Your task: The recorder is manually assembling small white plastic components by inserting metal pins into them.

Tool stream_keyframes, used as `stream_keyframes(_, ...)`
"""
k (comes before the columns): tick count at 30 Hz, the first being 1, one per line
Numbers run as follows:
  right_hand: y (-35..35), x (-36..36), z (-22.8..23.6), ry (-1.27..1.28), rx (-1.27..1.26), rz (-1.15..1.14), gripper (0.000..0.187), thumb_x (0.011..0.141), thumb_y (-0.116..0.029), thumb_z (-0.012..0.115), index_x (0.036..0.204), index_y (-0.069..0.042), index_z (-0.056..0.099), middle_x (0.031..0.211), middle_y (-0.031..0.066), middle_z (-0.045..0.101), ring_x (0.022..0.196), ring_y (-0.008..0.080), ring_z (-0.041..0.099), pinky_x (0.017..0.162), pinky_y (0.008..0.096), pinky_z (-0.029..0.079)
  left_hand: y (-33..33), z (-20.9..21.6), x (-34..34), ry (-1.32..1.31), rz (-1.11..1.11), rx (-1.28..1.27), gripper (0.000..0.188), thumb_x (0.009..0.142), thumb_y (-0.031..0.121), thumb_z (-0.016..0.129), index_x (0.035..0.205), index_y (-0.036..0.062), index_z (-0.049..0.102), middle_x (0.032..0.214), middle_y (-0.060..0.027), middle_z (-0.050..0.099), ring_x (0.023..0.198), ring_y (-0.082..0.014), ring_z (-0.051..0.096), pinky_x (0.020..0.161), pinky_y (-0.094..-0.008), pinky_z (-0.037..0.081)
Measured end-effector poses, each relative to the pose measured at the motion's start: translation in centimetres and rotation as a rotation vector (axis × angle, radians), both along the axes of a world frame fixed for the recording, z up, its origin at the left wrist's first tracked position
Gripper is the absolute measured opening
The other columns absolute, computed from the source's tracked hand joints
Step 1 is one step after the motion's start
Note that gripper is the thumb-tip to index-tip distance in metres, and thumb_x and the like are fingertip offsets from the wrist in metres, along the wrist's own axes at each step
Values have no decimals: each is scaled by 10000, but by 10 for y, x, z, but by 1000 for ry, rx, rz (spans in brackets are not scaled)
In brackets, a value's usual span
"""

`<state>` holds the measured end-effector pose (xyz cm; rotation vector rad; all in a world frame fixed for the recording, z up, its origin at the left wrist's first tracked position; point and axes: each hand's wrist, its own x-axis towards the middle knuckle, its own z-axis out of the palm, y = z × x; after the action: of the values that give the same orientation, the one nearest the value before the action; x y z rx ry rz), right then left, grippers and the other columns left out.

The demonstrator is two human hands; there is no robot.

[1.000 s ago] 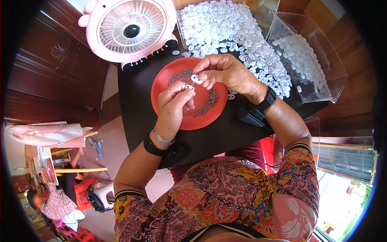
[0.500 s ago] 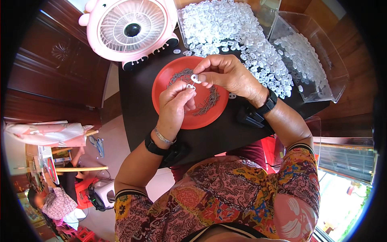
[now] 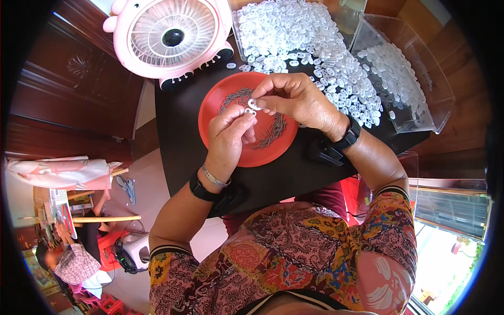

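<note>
Over a red round plate, my two hands meet with fingertips close together. My right hand is closed in a pinch on a small white oval plastic piece with holes. Just below it, my left hand pinches another small white plastic piece between thumb and forefinger. The two pieces appear to touch; the exact joint is too small to make out. Small grey metal pins lie in a ring on the plate, partly hidden by my hands.
A big heap of white oval pieces spreads over the dark table. A clear plastic bin holding more lies tilted at right. A pink fan stands at the far left. Another person sits at lower left.
The two white pieces have come closer together, my left hand shifting slightly up and right. Otherwise the scene looks the same.
</note>
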<state>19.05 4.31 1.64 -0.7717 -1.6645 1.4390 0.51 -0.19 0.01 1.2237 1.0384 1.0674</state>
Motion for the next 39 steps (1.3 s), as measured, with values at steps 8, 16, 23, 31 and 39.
stream_keyframes(8, -4, -3, -3, -70, 94, 30, 86, 877, -18, 615, 956, -1, 643, 867, 1, 629, 807, 50, 558, 735, 208, 460, -1, -3, 1, -41, 7, 8, 175, 888, 148, 531, 801, 7, 586, 629, -14, 555, 553, -76, 502, 521, -210, 392)
stream_keyframes(16, -5, -4, -3, -49, 123, 32, 79, 876, -11, 612, 950, 0, 639, 884, 9, 633, 832, 61, 566, 763, 221, 466, -2, 0, 1, -49, 31, -34, 170, 882, 141, 530, 796, 6, 588, 615, -19, 553, 541, -82, 508, 509, -213, 392)
stream_keyframes(23, -6, -4, -4, -100, 164, 48, 75, 872, -4, 614, 943, 3, 637, 892, 23, 642, 843, 76, 582, 779, 231, 472, -2, -2, -1, -33, 0, -47, 178, 882, 139, 523, 789, 3, 588, 610, -27, 555, 539, -90, 517, 499, -213, 392)
stream_keyframes(31, -4, -4, -4, -102, 204, 3, 81, 872, -5, 611, 947, 5, 638, 878, 34, 645, 838, 92, 596, 779, 244, 479, -1, -2, 4, -146, 14, -17, 235, 905, 205, 499, 814, 11, 595, 610, -24, 554, 521, -101, 527, 479, -214, 392)
stream_keyframes(39, -7, -6, 0, -243, 509, -5, 165, 810, -56, 681, 970, -29, 650, 858, 87, 646, 803, 179, 635, 703, 281, 503, -1, 0, -1, -134, -31, -90, 271, 913, 224, 457, 862, 0, 600, 642, -43, 574, 534, -116, 542, 495, -216, 409)
